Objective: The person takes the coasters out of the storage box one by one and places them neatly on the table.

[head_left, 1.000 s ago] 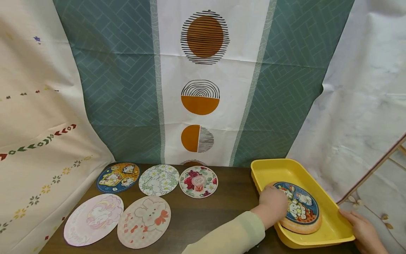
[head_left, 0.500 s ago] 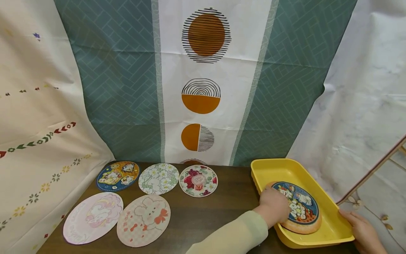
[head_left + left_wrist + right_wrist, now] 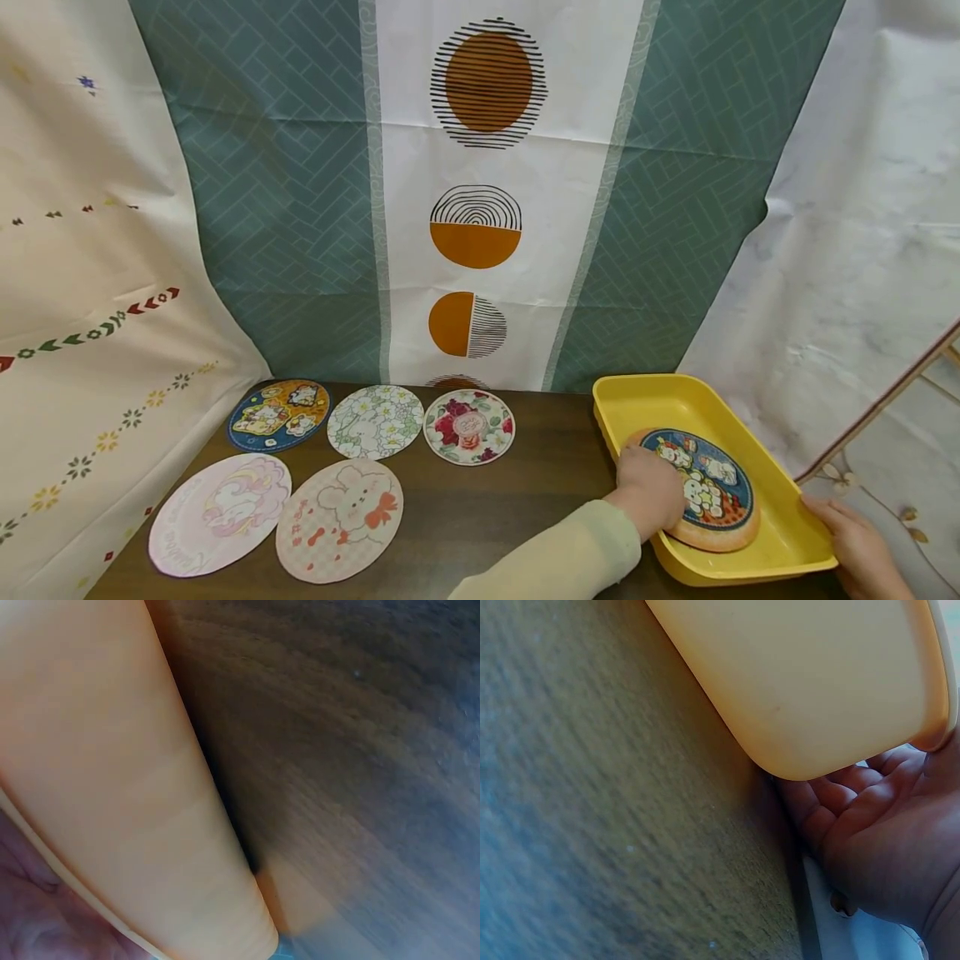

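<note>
A yellow tray (image 3: 682,385) stands at the right of the table. In it lies a round printed mat (image 3: 731,492), blue with cartoon figures and a tan border. My left hand (image 3: 651,492) reaches over the tray's left wall, its fingers bent down at the mat's left edge. The fingertips are hidden, so I cannot tell whether they pinch the mat. My right hand (image 3: 858,546) grips the tray's near right corner. In the right wrist view, the fingers of that right hand (image 3: 877,825) curl in under the tray (image 3: 802,682).
Several round mats lie flat to the left: a blue-orange one (image 3: 279,417), a leafy white one (image 3: 375,422), a rose one (image 3: 469,427), a pink unicorn one (image 3: 221,517) and a pink rabbit one (image 3: 341,521). Hanging cloths (image 3: 285,208) enclose the dark wooden table (image 3: 480,533).
My left hand and sleeve have shifted slightly to the right at the edge of the mat. The right hand, the tray and the other mats stay in place.
</note>
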Motion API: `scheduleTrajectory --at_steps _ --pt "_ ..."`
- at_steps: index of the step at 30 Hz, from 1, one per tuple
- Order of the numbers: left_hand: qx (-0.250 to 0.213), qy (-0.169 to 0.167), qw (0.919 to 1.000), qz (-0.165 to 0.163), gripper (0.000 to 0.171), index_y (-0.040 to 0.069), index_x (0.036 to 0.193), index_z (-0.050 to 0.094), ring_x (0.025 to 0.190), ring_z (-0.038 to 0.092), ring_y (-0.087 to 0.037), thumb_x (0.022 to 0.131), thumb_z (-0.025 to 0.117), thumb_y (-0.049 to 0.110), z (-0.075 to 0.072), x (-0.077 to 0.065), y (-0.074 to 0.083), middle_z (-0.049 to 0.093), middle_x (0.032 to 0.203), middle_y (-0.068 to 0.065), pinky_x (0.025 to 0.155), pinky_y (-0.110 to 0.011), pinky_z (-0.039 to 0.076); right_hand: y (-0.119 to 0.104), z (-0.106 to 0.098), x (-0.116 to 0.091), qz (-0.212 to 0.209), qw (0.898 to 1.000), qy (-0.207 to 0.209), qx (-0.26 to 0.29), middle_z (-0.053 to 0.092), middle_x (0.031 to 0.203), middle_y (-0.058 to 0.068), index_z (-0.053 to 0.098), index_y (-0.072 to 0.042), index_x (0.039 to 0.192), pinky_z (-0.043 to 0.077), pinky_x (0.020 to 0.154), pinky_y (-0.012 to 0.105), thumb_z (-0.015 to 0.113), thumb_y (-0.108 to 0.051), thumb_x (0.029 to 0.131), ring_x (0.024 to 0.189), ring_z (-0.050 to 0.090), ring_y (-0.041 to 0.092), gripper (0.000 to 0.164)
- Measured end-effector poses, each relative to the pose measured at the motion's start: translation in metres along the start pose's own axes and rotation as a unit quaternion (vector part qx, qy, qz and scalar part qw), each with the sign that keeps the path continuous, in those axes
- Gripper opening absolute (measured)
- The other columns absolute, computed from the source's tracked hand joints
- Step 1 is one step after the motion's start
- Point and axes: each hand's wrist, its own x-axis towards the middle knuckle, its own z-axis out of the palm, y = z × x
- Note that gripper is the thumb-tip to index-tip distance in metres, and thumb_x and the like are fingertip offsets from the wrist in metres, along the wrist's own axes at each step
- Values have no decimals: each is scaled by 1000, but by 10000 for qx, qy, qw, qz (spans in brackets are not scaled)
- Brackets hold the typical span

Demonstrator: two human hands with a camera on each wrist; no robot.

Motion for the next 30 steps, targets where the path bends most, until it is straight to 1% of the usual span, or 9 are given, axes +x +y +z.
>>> scheduleTrajectory --at_steps 4,8,15,18,22,24,26,28,30 --pt "101 21 9999 -128 41 41 100 75 100 58 -11 87 57 76 0 -1 1 68 104 17 91 -36 44 -2 1 1 -140 9999 -26 -7 61 87 0 47 16 122 58 68 36 35 -38 110 74 64 17 57" --pt "149 102 9998 -97 37 39 93 75 95 57 -11 86 63 73 2 -1 1 67 98 17 89 -36 45 -4 1 0 -129 9999 -79 -11 62 88 -1 40 19 129 58 69 36 34 -39 110 76 64 16 61" --pt "238 314 9992 41 29 38 88 74 95 56 -11 78 77 65 5 -3 -1 67 98 16 79 -37 46 -3 1 -2 77 10000 -25 17 61 85 2 47 13 117 58 67 38 34 -42 110 73 64 20 57" --pt "196 402 9990 2 30 37 87 74 98 55 -11 78 77 65 6 -1 -1 66 100 15 80 -37 46 -2 1 -2 60 10000 50 -6 61 85 1 47 14 120 58 67 37 35 -42 110 73 64 19 58" --pt "161 323 9993 -110 32 35 87 75 100 54 -12 81 72 66 7 3 2 66 102 13 80 -36 46 -3 1 -1 23 10000 21 -38 62 88 -1 36 20 135 58 69 36 36 -44 109 75 64 16 69" --pt "106 217 9995 -217 39 34 87 75 98 54 -12 82 67 73 7 5 3 66 100 14 79 -36 45 -3 1 -1 7 10000 -17 -52 62 90 -2 29 22 140 58 69 36 36 -45 109 76 64 15 74" --pt "81 96 9994 -323 51 34 84 75 94 56 -11 82 58 82 7 7 5 67 98 14 79 -35 45 -2 1 -2 9 10000 9 -68 63 90 -2 28 23 141 58 69 36 36 -45 109 76 64 14 76" --pt "47 6 9991 -419 64 33 82 76 89 58 -10 79 47 90 6 9 7 68 96 14 77 -34 45 -3 2 -2 18 9999 66 -80 62 89 -1 33 22 138 58 69 36 37 -45 109 76 64 15 73" --pt "8 -44 9987 -509 71 33 82 76 86 59 -10 76 42 95 5 10 7 68 95 14 77 -34 45 -4 3 -2 61 9999 144 -71 61 87 -1 44 18 128 58 67 36 38 -45 109 74 63 16 66"
